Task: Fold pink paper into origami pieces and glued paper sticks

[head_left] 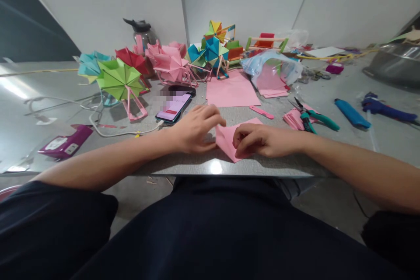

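Note:
A folded pink paper [226, 139] lies on the grey table [183, 167] near its front edge. My left hand [196, 127] rests on the paper's left edge, fingers curled and pressing down on it. My right hand [257, 141] sits on the paper's right side with fingers bent, pinching a fold. Both hands hold the same sheet flat against the table.
A phone [173, 107] lies left of my hands, its cable running left. Paper pinwheel models [120, 79] stand behind. Flat pink sheets [231, 89], a plastic bag [272, 68], green-handled pliers [311, 116], a blue tube [351, 113], a glue gun [387, 109] and a purple pack [65, 142] lie around.

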Available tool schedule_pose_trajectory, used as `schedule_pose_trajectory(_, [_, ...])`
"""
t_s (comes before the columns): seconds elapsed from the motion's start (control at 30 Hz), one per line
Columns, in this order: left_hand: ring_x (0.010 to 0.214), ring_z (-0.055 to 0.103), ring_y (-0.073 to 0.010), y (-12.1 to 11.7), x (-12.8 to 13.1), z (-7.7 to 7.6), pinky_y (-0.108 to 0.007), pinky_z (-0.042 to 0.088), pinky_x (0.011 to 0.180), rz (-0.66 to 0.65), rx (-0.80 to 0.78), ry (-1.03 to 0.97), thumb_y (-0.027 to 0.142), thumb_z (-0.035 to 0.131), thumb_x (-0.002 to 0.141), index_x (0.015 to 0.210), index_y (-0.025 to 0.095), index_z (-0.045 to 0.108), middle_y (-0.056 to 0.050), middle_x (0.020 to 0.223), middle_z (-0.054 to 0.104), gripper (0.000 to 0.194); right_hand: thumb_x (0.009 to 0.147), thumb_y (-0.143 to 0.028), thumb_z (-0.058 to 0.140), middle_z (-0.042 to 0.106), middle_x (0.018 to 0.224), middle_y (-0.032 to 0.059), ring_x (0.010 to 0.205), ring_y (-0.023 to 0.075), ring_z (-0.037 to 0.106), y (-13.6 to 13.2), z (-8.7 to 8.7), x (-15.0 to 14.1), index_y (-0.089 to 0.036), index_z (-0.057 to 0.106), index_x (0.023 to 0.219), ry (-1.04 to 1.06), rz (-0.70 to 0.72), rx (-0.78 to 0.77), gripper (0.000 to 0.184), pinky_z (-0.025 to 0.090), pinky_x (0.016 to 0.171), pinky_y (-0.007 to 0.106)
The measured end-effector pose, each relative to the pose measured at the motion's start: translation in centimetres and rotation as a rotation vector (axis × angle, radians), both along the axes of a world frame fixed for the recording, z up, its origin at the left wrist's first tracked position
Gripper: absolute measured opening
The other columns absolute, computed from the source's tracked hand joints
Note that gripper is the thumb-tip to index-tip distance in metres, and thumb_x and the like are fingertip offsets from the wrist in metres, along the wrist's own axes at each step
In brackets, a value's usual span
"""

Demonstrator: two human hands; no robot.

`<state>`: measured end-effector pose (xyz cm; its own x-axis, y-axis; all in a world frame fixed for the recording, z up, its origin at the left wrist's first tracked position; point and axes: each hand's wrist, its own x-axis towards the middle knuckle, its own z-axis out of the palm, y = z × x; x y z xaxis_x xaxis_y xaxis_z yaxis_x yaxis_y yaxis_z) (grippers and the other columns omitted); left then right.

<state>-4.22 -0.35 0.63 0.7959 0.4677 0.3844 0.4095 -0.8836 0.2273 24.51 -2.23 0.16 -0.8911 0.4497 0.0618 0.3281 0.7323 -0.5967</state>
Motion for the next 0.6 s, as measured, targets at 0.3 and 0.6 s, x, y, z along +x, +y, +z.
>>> schedule_pose_trajectory(0.3, [0.116,0.073,-0.0267,-1.8,0.4,0.1,-0.040,0.057,0.101,-0.151,-0.474,-0.209,0.032,0.085,0.083,0.138,0.026,0.063,-0.011,0.131,0.074,0.060,0.097,-0.019,0.057,0.069,0.114,0.0075,0.107,0.0225,0.067,0.0,0.0,0.1,-0.031,0.085,0.107,-0.002,0.012,0.018,0.032,0.057,0.096,0.039])
schedule_pose_trajectory(0.6, [0.087,0.080,-0.0175,-1.1,1.6,-2.3,-0.025,0.061,0.078,-0.332,-0.747,-0.203,0.026,0.079,0.093,0.103,0.015,0.078,-0.010,0.094,0.084,0.015,0.100,-0.013,0.055,0.068,0.115,0.0076,0.113,0.0220,0.061,-0.2,0.3,0.1,-0.034,0.084,0.119,-0.070,0.130,0.104,0.041,0.049,0.103,0.041])
